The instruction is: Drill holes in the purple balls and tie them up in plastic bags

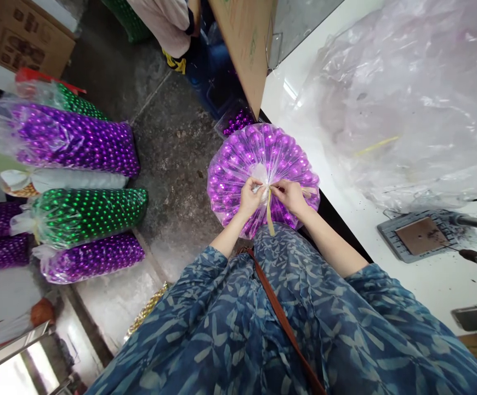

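A clear plastic bag full of shiny purple balls [238,159] stands on the floor in front of me, seen from above, its mouth gathered into a bunch at the middle. My left hand [250,196] pinches the gathered plastic neck. My right hand [288,195] grips a thin yellow tie strip [269,215] at that neck; the strip's loose end hangs down toward my blue patterned dress.
Tied bags of purple [74,140] and green balls [82,214] lie stacked on the floor at left. A white table [345,208] at right carries loose clear plastic sheeting [407,104] and a grey tool plate [417,235]. A cardboard panel [244,44] stands behind the bag.
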Available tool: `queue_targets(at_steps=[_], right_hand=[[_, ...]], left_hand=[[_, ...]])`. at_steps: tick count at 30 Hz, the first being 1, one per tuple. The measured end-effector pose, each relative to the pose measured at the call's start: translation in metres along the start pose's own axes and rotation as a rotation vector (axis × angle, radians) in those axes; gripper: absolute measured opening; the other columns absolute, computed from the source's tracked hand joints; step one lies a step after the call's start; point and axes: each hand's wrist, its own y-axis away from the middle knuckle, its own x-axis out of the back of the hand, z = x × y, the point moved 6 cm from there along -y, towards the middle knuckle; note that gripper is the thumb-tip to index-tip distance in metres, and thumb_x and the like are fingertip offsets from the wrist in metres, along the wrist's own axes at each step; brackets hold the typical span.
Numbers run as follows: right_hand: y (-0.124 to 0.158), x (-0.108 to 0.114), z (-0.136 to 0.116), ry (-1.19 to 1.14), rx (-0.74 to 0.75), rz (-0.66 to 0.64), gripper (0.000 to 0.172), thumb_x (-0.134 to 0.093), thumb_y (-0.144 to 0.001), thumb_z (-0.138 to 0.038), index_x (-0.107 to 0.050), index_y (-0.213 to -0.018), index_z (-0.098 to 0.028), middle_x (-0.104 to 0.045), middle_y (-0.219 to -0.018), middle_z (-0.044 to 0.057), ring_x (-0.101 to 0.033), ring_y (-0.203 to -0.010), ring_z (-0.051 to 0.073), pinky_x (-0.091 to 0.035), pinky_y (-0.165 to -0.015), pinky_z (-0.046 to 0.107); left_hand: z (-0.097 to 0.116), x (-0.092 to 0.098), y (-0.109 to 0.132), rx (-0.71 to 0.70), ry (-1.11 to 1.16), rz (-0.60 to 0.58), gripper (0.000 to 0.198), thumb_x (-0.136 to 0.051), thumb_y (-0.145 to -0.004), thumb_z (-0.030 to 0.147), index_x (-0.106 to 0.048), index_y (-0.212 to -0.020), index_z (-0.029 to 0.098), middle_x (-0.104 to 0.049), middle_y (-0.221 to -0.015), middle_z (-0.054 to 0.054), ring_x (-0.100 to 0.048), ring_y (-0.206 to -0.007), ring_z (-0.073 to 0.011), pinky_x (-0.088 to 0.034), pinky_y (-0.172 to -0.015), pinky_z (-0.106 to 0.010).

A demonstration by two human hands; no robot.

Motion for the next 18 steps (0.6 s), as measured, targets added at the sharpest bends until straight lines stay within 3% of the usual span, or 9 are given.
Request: queue_targets(at_steps=[7,10,12,15,18], right_hand=[[0.001,0.001,0.013,-0.15,-0.04,-0.022,0.037,-0.064,-0.095,-0.041,-0.071,-0.109,-0.008,-0.07,-0.103,0.007,-0.061,-0.091,0.005,-0.053,-0.092,0.022],[0.003,-0.006,0.02,-0.209,-0.083,0.004,0.04,-0.064,-0.095,-0.045,-0.07,-0.107,-0.007,-0.069,-0.103,0.007,-0.062,-0.092,0.005,-0.054,-0.093,0.023],[0.006,-0.015,0.025,-0.237,-0.118,0.033,0.043,-0.062,-0.097,-0.047,-0.069,-0.109,-0.007,-0.069,-0.104,0.007,-0.062,-0.093,0.006,-0.055,-0.095,0.024],[0.009,-0.027,0.032,-0.252,-0.162,0.094,0.046,-0.06,-0.098,-0.051,-0.069,-0.112,-0.008,-0.069,-0.107,0.008,-0.063,-0.097,0.007,-0.054,-0.102,0.028],[0.008,-0.036,0.035,-0.27,-0.19,0.108,0.048,-0.06,-0.097,-0.053,-0.068,-0.112,-0.008,-0.068,-0.107,0.007,-0.062,-0.097,0.006,-0.054,-0.103,0.028]], left_hand=[[-0.016,0.003,0.001,0.008,0.218,0.0,0.043,-0.097,-0.064,0.022,-0.062,-0.09,0.021,-0.062,-0.089,0.0,-0.061,-0.09,-0.0161,-0.047,-0.086,-0.024],[-0.025,0.0,0.001,0.075,0.313,-0.074,0.071,-0.099,-0.063,0.037,-0.061,-0.122,0.027,-0.067,-0.114,-0.005,-0.065,-0.112,-0.0223,-0.05,-0.097,-0.03],[-0.031,-0.003,0.001,0.112,0.295,-0.133,0.086,-0.095,-0.068,0.04,-0.051,-0.143,0.033,-0.062,-0.14,-0.008,-0.058,-0.133,-0.026,-0.048,-0.109,-0.036],[-0.04,-0.002,0.0,0.19,0.207,-0.143,0.082,-0.087,-0.075,0.033,-0.048,-0.147,0.034,-0.057,-0.151,-0.007,-0.057,-0.137,-0.0247,-0.048,-0.113,-0.038],[-0.048,0.0,-0.001,0.297,0.114,-0.092,0.06,-0.083,-0.076,0.028,-0.058,-0.13,0.025,-0.07,-0.126,-0.006,-0.068,-0.109,-0.02,-0.056,-0.098,-0.034]])
